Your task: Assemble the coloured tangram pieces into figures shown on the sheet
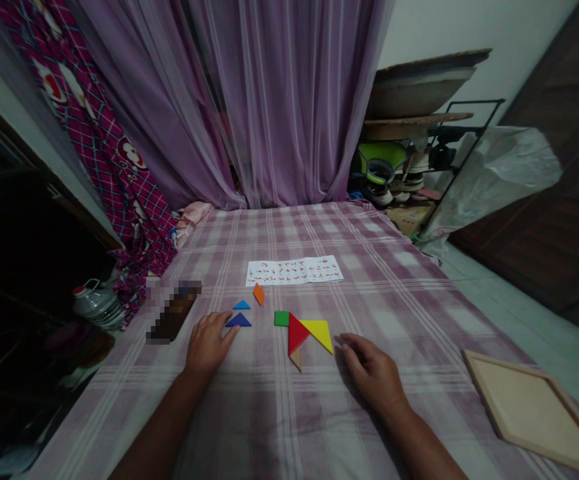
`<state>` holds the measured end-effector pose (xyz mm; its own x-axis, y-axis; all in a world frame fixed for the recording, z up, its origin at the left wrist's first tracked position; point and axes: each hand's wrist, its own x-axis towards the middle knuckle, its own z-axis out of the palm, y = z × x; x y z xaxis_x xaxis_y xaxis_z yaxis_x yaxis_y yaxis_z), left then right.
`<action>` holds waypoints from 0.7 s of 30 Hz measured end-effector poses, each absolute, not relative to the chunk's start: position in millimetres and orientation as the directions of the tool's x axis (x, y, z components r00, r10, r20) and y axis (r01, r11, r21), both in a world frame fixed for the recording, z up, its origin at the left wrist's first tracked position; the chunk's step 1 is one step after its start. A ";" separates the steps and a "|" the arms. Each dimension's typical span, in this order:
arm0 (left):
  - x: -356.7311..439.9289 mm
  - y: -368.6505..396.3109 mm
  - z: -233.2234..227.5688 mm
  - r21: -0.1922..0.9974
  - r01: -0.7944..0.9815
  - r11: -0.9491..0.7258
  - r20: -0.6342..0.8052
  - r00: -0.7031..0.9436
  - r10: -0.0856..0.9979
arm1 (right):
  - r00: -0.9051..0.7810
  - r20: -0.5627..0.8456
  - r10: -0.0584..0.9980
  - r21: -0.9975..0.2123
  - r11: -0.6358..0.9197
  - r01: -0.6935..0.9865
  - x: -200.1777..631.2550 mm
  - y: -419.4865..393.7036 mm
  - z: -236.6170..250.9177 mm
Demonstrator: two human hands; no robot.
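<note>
Both hands flat on the checked cloth, puzzle pieces spread between them.

Going left to right: the left hand (209,343) lies palm down with fingers loosely spread, holding nothing, fingertips just touching the dark blue triangle (238,321). A smaller light blue triangle (242,305) and an orange piece (258,293) sit just behind it. In the middle there's a joined-up cluster: green square (281,318), red triangle (296,333), yellow triangle (319,331) and a little tan triangle (296,359) at the bottom. The right hand (372,373) rests palm down too, fingers relaxed and a bit curled, gripping nothing, close beside the yellow triangle. A printed sheet (294,271) lies further back. The wooden tray (534,410) sits far right with nothing in it.
</note>
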<state>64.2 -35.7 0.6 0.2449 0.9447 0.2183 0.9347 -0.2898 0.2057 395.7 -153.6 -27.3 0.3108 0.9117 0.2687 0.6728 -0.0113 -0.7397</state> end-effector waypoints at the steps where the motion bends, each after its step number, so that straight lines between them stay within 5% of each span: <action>1: 64.6 -33.6 1.7 0.202 0.934 -0.295 0.199 0.256 0.946 | 0.309 0.268 0.912 -0.739 -0.011 0.674 394.5 -153.7 -26.0; 12: 61.2 -32.2 -0.5 0.311 0.895 -0.321 0.197 0.269 0.943 | 0.278 0.272 0.921 -0.740 0.015 0.672 391.7 -153.1 -28.1; 21: 83.3 -29.0 6.4 0.218 0.905 -0.365 0.166 0.334 0.928 | 0.203 0.217 0.955 -0.719 0.015 0.695 394.6 -153.9 -26.1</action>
<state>83.3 -29.0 6.4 0.3340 0.9278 0.1663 0.9050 -0.3650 0.2184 394.6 -153.9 -26.1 0.2034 0.9548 0.2166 0.6947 0.0151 -0.7192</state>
